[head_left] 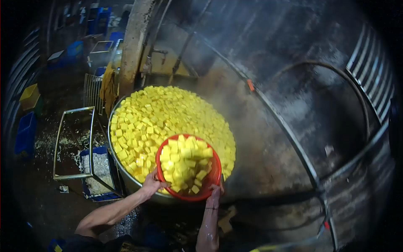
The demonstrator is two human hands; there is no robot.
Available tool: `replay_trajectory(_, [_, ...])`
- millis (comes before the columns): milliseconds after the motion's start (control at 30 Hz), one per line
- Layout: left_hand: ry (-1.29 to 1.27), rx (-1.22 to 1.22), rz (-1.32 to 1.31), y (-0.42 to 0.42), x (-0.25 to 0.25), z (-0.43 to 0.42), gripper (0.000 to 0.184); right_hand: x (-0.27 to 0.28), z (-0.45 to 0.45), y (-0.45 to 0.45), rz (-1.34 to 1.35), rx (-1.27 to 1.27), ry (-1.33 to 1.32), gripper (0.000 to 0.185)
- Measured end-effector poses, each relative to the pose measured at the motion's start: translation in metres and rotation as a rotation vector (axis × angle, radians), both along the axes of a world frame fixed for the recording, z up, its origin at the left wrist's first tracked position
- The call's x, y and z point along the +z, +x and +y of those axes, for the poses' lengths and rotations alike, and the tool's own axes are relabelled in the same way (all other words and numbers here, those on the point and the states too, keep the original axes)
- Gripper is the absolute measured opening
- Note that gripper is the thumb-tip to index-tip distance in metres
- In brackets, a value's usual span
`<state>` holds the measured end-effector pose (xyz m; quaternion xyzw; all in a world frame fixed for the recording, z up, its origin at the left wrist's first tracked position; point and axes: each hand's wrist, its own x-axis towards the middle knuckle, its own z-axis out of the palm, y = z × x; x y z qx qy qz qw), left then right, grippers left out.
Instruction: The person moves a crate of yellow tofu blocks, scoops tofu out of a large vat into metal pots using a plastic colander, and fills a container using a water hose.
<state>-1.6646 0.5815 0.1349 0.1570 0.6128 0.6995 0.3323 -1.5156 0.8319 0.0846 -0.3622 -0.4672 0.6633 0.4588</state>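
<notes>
A round red basin (218,166), heaped with yellow cubes (180,157), is held over the near edge of a large round metal vat (131,178). Many more yellow cubes (168,109) fill the vat. My left hand (153,184) grips the basin's rim at its lower left, fingers closed on it. At the lower right, my right hand (216,191) is closed on the same rim. The basin is tilted, with part of its inner wall bare at the right.
A metal frame (58,145) stands at the left, beside a blue crate (86,193) with pale material. Behind the vat rise a pillar (135,42) and a tap (161,52). A long pipe (281,122) crosses the right side, with steam around.
</notes>
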Motion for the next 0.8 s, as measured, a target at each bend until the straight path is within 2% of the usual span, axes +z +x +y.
replay_trajectory(33, [0.048, -0.011, 0.04, 0.007, 0.004, -0.006, 0.071, 0.009, -0.007, 0.016, 0.007, 0.027, 0.038, 0.072])
replay_trajectory(100, [-0.033, -0.059, 0.087, 0.032, 0.051, -0.03, 0.066, 0.048, -0.04, 0.046, 0.118, 0.049, 0.045, 0.075])
replay_trajectory(133, [0.088, -0.034, 0.114, 0.047, 0.056, -0.037, 0.064, 0.057, -0.051, 0.061, 0.211, 0.057, 0.034, 0.075])
replay_trajectory(167, [0.046, -0.085, 0.22, 0.058, 0.069, -0.049, 0.065, 0.067, -0.063, 0.078, 0.301, 0.063, 0.026, 0.075])
replay_trajectory(233, [0.041, -0.18, 0.201, 0.088, 0.087, -0.069, 0.064, 0.115, -0.109, 0.121, 0.349, 0.054, 0.055, 0.085])
replay_trajectory(300, [0.077, -0.254, 0.181, 0.125, 0.104, -0.084, 0.063, 0.144, -0.145, 0.165, 0.397, -0.121, 0.011, 0.09])
replay_trajectory(467, [0.132, -0.434, 0.142, 0.222, 0.145, -0.121, 0.057, 0.173, -0.205, 0.297, 0.352, -0.265, 0.134, 0.09])
replay_trajectory(667, [0.24, -0.721, 0.106, 0.344, 0.151, -0.13, 0.058, 0.186, -0.286, 0.455, 0.376, -0.511, 0.241, 0.08])
replay_trajectory(800, [0.216, -0.973, 0.12, 0.447, 0.164, -0.113, 0.051, 0.206, -0.333, 0.572, 0.224, -0.808, 0.279, 0.077])
